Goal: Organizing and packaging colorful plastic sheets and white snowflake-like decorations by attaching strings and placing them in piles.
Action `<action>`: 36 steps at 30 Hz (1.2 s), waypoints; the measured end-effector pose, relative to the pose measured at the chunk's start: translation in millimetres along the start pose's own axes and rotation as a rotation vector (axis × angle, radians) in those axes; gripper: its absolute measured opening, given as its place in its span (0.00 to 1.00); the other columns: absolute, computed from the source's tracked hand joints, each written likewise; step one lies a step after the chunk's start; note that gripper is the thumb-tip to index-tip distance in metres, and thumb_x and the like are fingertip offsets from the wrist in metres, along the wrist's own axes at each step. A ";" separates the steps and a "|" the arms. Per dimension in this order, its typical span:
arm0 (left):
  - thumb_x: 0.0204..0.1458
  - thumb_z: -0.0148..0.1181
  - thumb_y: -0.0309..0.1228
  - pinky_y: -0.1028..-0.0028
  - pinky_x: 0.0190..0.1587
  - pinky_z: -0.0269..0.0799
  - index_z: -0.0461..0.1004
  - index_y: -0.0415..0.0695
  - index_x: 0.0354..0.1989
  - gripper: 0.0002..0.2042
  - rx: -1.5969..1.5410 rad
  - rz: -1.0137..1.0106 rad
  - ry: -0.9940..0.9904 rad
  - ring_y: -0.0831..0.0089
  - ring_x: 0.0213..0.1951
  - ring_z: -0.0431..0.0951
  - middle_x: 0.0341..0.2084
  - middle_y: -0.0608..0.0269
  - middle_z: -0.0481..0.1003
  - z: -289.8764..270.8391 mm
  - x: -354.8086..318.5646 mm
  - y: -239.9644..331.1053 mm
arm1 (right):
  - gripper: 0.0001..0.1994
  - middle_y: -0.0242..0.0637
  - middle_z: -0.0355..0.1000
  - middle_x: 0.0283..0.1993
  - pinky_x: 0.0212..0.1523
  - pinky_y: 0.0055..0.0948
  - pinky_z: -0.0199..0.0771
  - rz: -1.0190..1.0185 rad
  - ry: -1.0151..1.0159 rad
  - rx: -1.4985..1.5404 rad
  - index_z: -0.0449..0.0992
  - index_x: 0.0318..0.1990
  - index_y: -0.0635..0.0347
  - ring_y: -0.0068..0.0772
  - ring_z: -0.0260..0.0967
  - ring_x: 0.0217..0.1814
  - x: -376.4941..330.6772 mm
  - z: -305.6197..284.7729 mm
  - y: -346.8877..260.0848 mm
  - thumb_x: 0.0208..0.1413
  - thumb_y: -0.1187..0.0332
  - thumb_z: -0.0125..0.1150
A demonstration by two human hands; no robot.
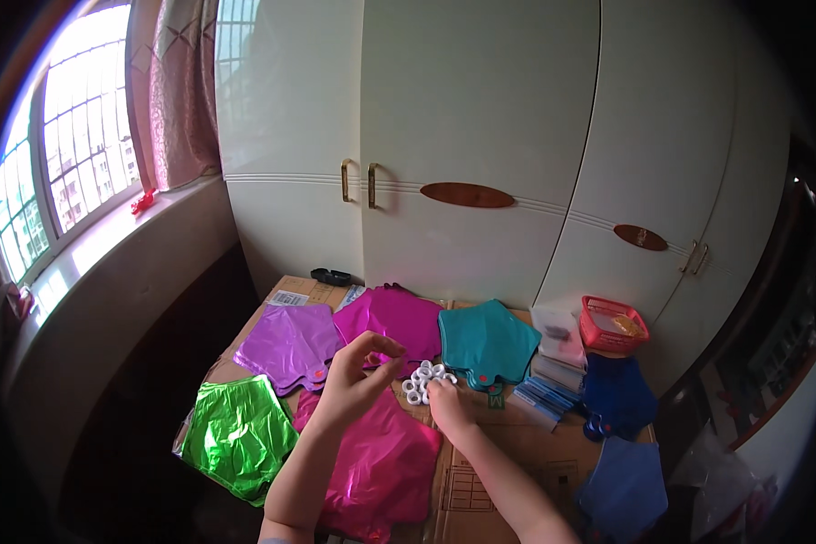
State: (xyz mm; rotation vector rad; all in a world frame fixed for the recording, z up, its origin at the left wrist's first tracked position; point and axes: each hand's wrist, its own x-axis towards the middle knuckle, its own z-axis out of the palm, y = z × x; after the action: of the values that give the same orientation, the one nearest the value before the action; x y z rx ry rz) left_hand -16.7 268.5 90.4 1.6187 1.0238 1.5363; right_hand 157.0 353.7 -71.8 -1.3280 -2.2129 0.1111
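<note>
My left hand (358,376) is raised a little above the cardboard surface (508,435), thumb and fingers pinched together; whether something small is between them is too small to tell. My right hand (446,402) rests on the cardboard with its fingertips touching a heap of small white rings (423,381). Flat foil star-shaped balloons lie around both hands: a pink one (381,467) under my left forearm, a green one (236,435) to the left, a purple one (290,344), a magenta one (399,317) and a teal one (488,343) behind the rings.
Dark blue foil balloons (618,392) and a lighter blue one (626,490) lie at the right. A red plastic basket (613,325) and stacked flat packets (558,363) stand at the back right. White wardrobe doors (480,136) rise behind; a window (72,136) is at the left.
</note>
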 end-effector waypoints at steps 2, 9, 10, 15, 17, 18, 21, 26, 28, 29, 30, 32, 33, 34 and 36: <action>0.49 0.57 0.21 0.81 0.38 0.65 0.70 0.40 0.32 0.03 -0.090 0.020 -0.014 0.84 0.36 0.70 0.32 0.67 0.73 2.5 -3.4 7.7 | 0.07 0.46 0.71 0.34 0.35 0.42 0.73 0.000 -0.008 -0.048 0.72 0.32 0.62 0.48 0.72 0.36 -1.5 -3.7 -2.8 0.52 0.73 0.46; 0.47 0.57 0.19 0.78 0.43 0.65 0.71 0.38 0.36 0.07 -0.111 0.057 -0.065 0.80 0.37 0.71 0.34 0.64 0.74 -17.5 -49.4 41.3 | 0.09 0.47 0.74 0.30 0.33 0.38 0.74 0.079 0.021 0.083 0.75 0.34 0.63 0.45 0.74 0.31 -7.6 -36.7 -1.8 0.55 0.71 0.48; 0.47 0.57 0.19 0.77 0.43 0.66 0.71 0.37 0.36 0.08 -0.104 0.068 -0.081 0.79 0.37 0.71 0.34 0.64 0.74 -18.6 -61.6 53.5 | 0.09 0.48 0.75 0.31 0.30 0.34 0.75 0.082 0.081 0.102 0.76 0.37 0.65 0.41 0.75 0.28 -15.6 -48.2 7.5 0.56 0.73 0.49; 0.44 0.63 0.23 0.72 0.35 0.72 0.74 0.38 0.35 0.09 0.139 0.009 -0.530 0.66 0.32 0.76 0.30 0.60 0.75 -49.2 -140.7 67.0 | 0.08 0.44 0.76 0.31 0.29 0.27 0.75 0.243 -0.250 0.821 0.76 0.40 0.63 0.29 0.76 0.31 -105.2 -128.4 -44.2 0.53 0.72 0.57; 0.45 0.62 0.26 0.70 0.34 0.71 0.75 0.39 0.35 0.09 0.194 0.005 -0.737 0.63 0.32 0.75 0.30 0.59 0.75 -49.6 -170.7 53.9 | 0.10 0.41 0.76 0.33 0.31 0.27 0.75 0.089 -0.447 0.823 0.76 0.41 0.63 0.30 0.76 0.30 -150.2 -161.7 -57.3 0.52 0.71 0.59; 0.46 0.61 0.27 0.69 0.34 0.71 0.75 0.40 0.35 0.08 0.227 -0.045 -0.822 0.62 0.32 0.75 0.30 0.59 0.75 -48.0 -187.8 47.2 | 0.10 0.39 0.76 0.34 0.32 0.26 0.75 -0.049 -0.529 0.799 0.76 0.42 0.62 0.30 0.75 0.29 -175.5 -168.0 -59.1 0.52 0.70 0.60; 0.48 0.57 0.27 0.66 0.36 0.72 0.75 0.42 0.35 0.07 0.375 -0.337 -0.839 0.58 0.33 0.75 0.29 0.55 0.75 -45.6 -240.1 -2.8 | 0.12 0.36 0.77 0.34 0.32 0.23 0.74 -0.178 -0.850 0.844 0.77 0.44 0.57 0.26 0.74 0.30 -234.9 -159.2 -59.4 0.51 0.68 0.61; 0.44 0.57 0.28 0.63 0.37 0.72 0.76 0.43 0.33 0.07 0.664 -0.514 -0.479 0.55 0.34 0.75 0.29 0.55 0.75 -26.6 -309.1 -81.2 | 0.11 0.39 0.76 0.35 0.37 0.32 0.73 0.228 -0.718 0.730 0.77 0.40 0.57 0.39 0.74 0.35 -313.6 -81.2 -40.4 0.52 0.64 0.59; 0.43 0.59 0.28 0.63 0.37 0.72 0.76 0.44 0.32 0.07 0.711 -0.418 -0.397 0.55 0.34 0.75 0.29 0.56 0.75 -8.8 -317.7 -92.9 | 0.11 0.42 0.75 0.35 0.36 0.33 0.73 0.326 -0.647 0.535 0.77 0.40 0.59 0.41 0.74 0.34 -327.6 -59.0 -32.2 0.51 0.64 0.59; 0.42 0.59 0.29 0.63 0.38 0.71 0.76 0.44 0.31 0.07 0.709 -0.452 -0.377 0.55 0.35 0.75 0.29 0.54 0.75 1.8 -319.2 -95.9 | 0.12 0.43 0.75 0.35 0.36 0.33 0.73 0.374 -0.609 0.435 0.77 0.40 0.59 0.41 0.73 0.34 -331.7 -50.4 -28.6 0.51 0.64 0.59; 0.42 0.61 0.31 0.60 0.42 0.70 0.76 0.41 0.37 0.12 0.718 -0.557 -0.420 0.51 0.39 0.74 0.33 0.50 0.75 10.9 -319.7 -95.5 | 0.13 0.44 0.74 0.36 0.38 0.36 0.71 0.322 -0.556 0.359 0.76 0.40 0.60 0.44 0.73 0.36 -334.9 -41.8 -26.4 0.51 0.63 0.59; 0.42 0.61 0.33 0.59 0.42 0.69 0.76 0.41 0.36 0.13 0.748 -0.437 -0.483 0.50 0.39 0.73 0.33 0.48 0.74 23.7 -317.3 -98.7 | 0.15 0.47 0.73 0.38 0.43 0.41 0.69 0.215 -0.447 0.206 0.75 0.41 0.61 0.49 0.71 0.40 -336.3 -29.1 -27.2 0.50 0.61 0.58; 0.42 0.61 0.32 0.59 0.43 0.69 0.76 0.41 0.34 0.11 0.759 -0.429 -0.499 0.51 0.39 0.73 0.32 0.49 0.74 29.9 -317.2 -100.9 | 0.16 0.48 0.73 0.39 0.45 0.42 0.68 0.241 -0.467 0.200 0.75 0.42 0.60 0.50 0.70 0.42 -336.9 -25.2 -28.9 0.50 0.60 0.58; 0.42 0.61 0.32 0.58 0.43 0.68 0.76 0.41 0.32 0.10 0.775 -0.424 -0.513 0.52 0.39 0.73 0.31 0.49 0.74 35.1 -318.1 -103.5 | 0.16 0.48 0.72 0.41 0.46 0.43 0.67 0.265 -0.486 0.199 0.74 0.43 0.60 0.52 0.69 0.44 -335.1 -21.3 -32.4 0.50 0.60 0.58; 0.42 0.60 0.32 0.57 0.44 0.68 0.76 0.40 0.30 0.09 0.795 -0.379 -0.516 0.51 0.39 0.73 0.30 0.50 0.74 42.9 -321.3 -110.9 | 0.17 0.48 0.71 0.42 0.47 0.45 0.66 0.272 -0.486 0.173 0.74 0.44 0.60 0.53 0.68 0.46 -328.9 -16.9 -38.8 0.49 0.59 0.58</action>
State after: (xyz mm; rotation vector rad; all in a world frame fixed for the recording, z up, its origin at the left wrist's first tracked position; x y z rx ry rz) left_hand 16.8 37.9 -160.8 2.0146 1.6142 0.4073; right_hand 253.0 55.3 -180.1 -1.6239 -2.3158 0.7819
